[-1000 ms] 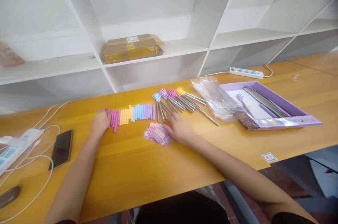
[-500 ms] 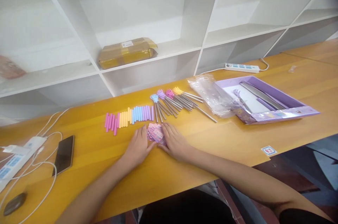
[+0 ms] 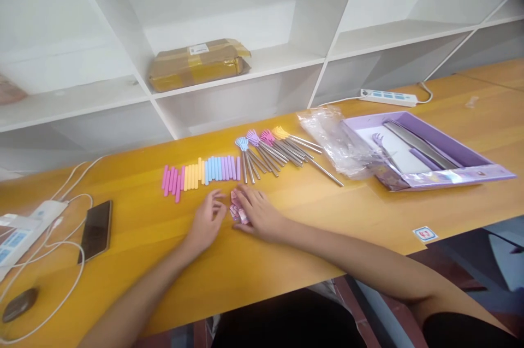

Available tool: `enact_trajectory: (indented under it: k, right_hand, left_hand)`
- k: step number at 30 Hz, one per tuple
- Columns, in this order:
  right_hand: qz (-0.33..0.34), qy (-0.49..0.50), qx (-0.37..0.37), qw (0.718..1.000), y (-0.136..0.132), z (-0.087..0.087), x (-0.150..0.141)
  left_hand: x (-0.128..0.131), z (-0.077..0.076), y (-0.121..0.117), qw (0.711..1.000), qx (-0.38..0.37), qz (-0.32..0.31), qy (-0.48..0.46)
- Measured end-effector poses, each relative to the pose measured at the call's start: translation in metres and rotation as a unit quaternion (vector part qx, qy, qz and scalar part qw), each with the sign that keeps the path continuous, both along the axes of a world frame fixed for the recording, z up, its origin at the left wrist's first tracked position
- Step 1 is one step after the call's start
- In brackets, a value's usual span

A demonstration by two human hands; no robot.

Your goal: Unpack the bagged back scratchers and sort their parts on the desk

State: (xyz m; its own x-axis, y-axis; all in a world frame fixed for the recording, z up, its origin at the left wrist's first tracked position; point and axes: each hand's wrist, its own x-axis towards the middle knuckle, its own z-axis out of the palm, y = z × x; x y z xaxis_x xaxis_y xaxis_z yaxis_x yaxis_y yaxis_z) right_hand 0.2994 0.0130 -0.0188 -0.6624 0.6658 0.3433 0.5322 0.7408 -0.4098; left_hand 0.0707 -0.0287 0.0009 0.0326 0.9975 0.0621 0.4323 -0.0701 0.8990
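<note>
A small heap of pink printed cards (image 3: 237, 211) lies on the wooden table in front of me, partly hidden under my right hand. My right hand (image 3: 260, 214) covers the heap, its fingers at the far side and its thumb at the near side. Just left of the cards is my left hand (image 3: 208, 218), fingers loosely bent and apart, with nothing visible in it. Beyond the hands is a row of pink, yellow, blue and purple sticks (image 3: 202, 173). Beside them lie metal rods with coloured hand-shaped heads (image 3: 268, 143), grouped by colour.
A purple box (image 3: 415, 178) with rods inside stands at right, a clear plastic bag (image 3: 327, 140) against it. At left are a phone (image 3: 96, 230), power strip (image 3: 24, 236), cables and dark mouse (image 3: 19, 304). A taped parcel (image 3: 198, 66) sits on the shelf behind.
My left hand has come away from the cards to the left, its fingers now bent. The right hand has moved further over the cards. The view has shifted slightly.
</note>
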Motion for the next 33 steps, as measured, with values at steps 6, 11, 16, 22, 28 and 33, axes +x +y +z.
enact_trajectory:
  k: [6,11,16,22,28,33]
  right_hand:
    - [0.114,-0.046,0.0,0.992,-0.012,0.013,-0.009]
    - [0.199,-0.041,0.009,0.979,-0.074,0.016,0.025]
    - [0.189,-0.105,0.099,0.971,-0.119,0.004,0.058]
    - [0.151,-0.094,0.254,0.951,-0.129,-0.008,0.073]
    - [0.212,-0.041,0.205,0.955,-0.125,-0.001,0.101]
    - [0.158,0.06,-0.074,0.983,-0.105,0.025,0.103]
  left_hand:
    - [-0.015,-0.006,0.007,0.988,0.024,0.081,-0.127]
    - [-0.014,-0.007,0.01,0.988,0.019,0.053,-0.145]
    - [-0.012,-0.009,0.007,0.993,0.008,0.015,-0.113]
    - [-0.009,-0.004,0.002,0.999,0.016,-0.044,-0.012]
    - [-0.008,-0.006,-0.003,0.989,0.041,-0.103,0.102]
    - [-0.011,-0.012,0.0,0.987,0.046,-0.118,0.104]
